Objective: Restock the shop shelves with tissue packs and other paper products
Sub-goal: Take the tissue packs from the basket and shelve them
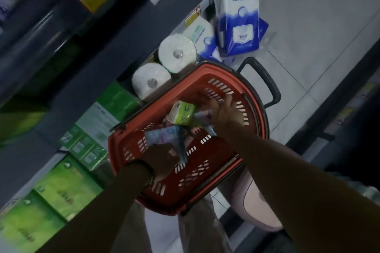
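On the shop floor: a red plastic shopping basket (131,150) sits beside the dark shelving, its black pull handle (265,82) standing out on the far side.
Basket contents: a green tissue pack (183,114) lies near the middle; a bluish pack (162,136) lies just below it, with more small packs around them, too blurred to name.
Left hand (162,157): reaching down inside the basket, fingers closed on the bluish pack; a dark band circles the wrist.
Right hand (226,114): inside the basket just beside the green tissue pack, fingers spread and curled downward; whether it grips anything, I cannot tell.
Lowest shelf: two wrapped white paper rolls (176,52) stand side by side just beyond the basket rim, with green boxed tissue packs (61,189) further along the row.
Floor beyond the basket: a blue-and-white tissue bag (238,20) stands upright on the grey tiles.
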`<control>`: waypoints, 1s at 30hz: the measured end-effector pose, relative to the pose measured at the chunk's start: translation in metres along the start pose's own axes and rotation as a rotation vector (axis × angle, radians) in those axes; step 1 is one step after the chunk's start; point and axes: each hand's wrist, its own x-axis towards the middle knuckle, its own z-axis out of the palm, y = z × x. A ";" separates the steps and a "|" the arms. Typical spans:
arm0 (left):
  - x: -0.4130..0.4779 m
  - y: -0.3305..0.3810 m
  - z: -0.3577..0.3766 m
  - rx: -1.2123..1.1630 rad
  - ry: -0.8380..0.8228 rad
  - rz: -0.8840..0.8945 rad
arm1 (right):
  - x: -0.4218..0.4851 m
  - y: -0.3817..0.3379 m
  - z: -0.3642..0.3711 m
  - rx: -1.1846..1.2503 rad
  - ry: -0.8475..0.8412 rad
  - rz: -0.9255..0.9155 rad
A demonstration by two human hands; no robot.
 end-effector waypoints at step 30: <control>-0.407 0.176 -0.235 -1.390 0.141 0.191 | -0.332 0.067 -0.413 0.907 0.352 -0.551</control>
